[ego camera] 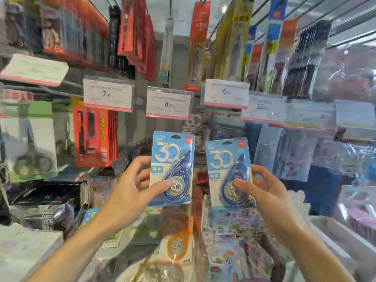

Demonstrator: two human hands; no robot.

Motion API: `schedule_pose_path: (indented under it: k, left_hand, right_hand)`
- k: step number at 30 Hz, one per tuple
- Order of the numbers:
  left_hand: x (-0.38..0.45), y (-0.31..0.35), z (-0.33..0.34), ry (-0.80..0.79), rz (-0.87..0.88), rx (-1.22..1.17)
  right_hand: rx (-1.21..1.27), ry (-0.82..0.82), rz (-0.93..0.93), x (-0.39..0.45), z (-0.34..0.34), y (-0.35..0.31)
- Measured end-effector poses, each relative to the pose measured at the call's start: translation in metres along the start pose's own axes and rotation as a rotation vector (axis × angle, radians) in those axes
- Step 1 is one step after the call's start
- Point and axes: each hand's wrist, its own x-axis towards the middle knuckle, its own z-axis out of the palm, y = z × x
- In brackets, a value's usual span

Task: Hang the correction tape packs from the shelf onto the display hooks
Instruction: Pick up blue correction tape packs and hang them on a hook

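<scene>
Against crowded hooks, each hand (pixel 130 188) (pixel 266 194) pinching one upright blue "30" correction tape pack (pixel 173 157) (pixel 228 159).

Two correction tape packs, one at nine o'clock (pixel 172 167) and one at three o'clock (pixel 230 174), have light blue cards with a white "30" and dark blue dispensers. An orange pack (pixel 177 244) lies at six o'clock. White price tags (pixel 168 103) edged pink hang at twelve o'clock.

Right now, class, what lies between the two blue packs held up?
In the head view, nothing: an open gap separates left pack and right pack; only blurred background shelf stock shows through.
</scene>
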Motion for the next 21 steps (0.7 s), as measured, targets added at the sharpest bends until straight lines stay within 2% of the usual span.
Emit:
schedule_pose_path:
  k: [8, 14, 21]
  left_hand:
    - [0.0, 0.042, 0.061, 0.132, 0.071, 0.113]
    - [-0.003, 0.064, 0.059, 0.171, 0.107, 0.207]
    - [-0.002, 0.082, 0.041, 0.161, 0.168, 0.328]
  right_hand:
    - [-0.033, -0.191, -0.055, 0.019, -0.054, -0.02]
    - [-0.05, -0.263, -0.093, 0.021, -0.062, -0.025]
    - [-0.072, -0.272, -0.13, 0.018, -0.051, -0.032]
